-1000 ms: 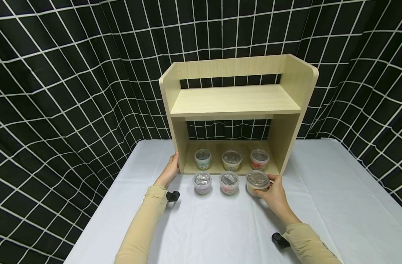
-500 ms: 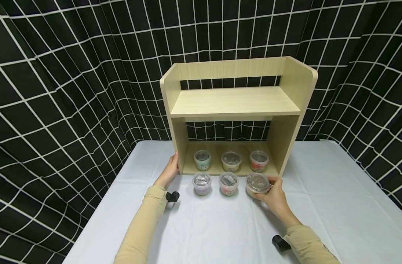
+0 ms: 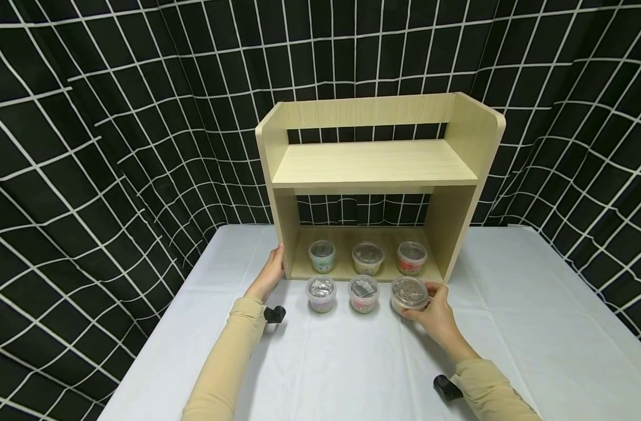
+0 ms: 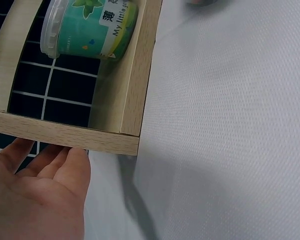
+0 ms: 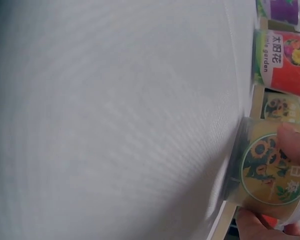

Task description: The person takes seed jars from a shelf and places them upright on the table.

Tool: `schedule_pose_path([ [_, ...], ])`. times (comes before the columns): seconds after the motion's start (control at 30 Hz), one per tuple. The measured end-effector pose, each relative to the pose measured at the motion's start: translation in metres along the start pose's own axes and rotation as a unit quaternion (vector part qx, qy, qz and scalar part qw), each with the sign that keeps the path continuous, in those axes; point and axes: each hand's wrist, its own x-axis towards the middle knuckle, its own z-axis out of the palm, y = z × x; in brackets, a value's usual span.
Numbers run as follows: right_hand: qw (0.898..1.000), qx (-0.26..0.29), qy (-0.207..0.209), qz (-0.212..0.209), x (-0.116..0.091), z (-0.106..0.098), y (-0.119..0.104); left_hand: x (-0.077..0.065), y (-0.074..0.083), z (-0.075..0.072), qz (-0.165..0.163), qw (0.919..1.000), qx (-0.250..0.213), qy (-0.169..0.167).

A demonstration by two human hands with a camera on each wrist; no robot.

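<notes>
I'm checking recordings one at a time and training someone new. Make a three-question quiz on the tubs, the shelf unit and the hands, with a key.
1. Count: how many tubs stand on the lower board of the wooden shelf unit?
2. True or false: the left hand is holding a tub.
3. Choose: of the front tubs, which one does the right hand grip, as the head camera sees it? A) leftmost B) middle C) rightmost

Key:
1. Three.
2. False; it is against the unit's left side panel.
3. C, the rightmost tub.
</notes>
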Motion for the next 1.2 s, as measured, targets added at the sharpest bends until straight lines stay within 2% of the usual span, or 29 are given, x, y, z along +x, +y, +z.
schedule_pose_path([
  [0.27, 1.0, 0.007, -0.004, -0.007, -0.002, -0.001, 0.0, -0.001, 0.002, -0.001, -0.005, 0.9997, -0.012, -0.019],
  [0.43, 1.0, 0.008, -0.017, -0.001, -0.002, -0.002, 0.0, -0.014, 0.02, 0.002, -0.01, 0.9996, -0.01, -0.026],
  [0.5, 1.0, 0.009, -0.019, -0.002, -0.002, -0.003, 0.0, -0.014, 0.018, 0.002, -0.008, 0.9998, -0.004, -0.019],
  [0.67, 0.999, 0.004, -0.038, -0.01, -0.002, -0.008, -0.001, 0.001, -0.001, -0.001, -0.007, 0.9999, -0.01, -0.008],
  [0.87, 0.996, 0.016, -0.081, -0.017, -0.004, -0.019, -0.003, 0.001, 0.0, -0.001, -0.003, 0.9998, -0.014, -0.017],
  [1.2, 0.992, -0.013, -0.122, -0.034, 0.001, -0.044, -0.012, 0.0, 0.001, -0.001, 0.005, 0.9999, -0.006, -0.011],
])
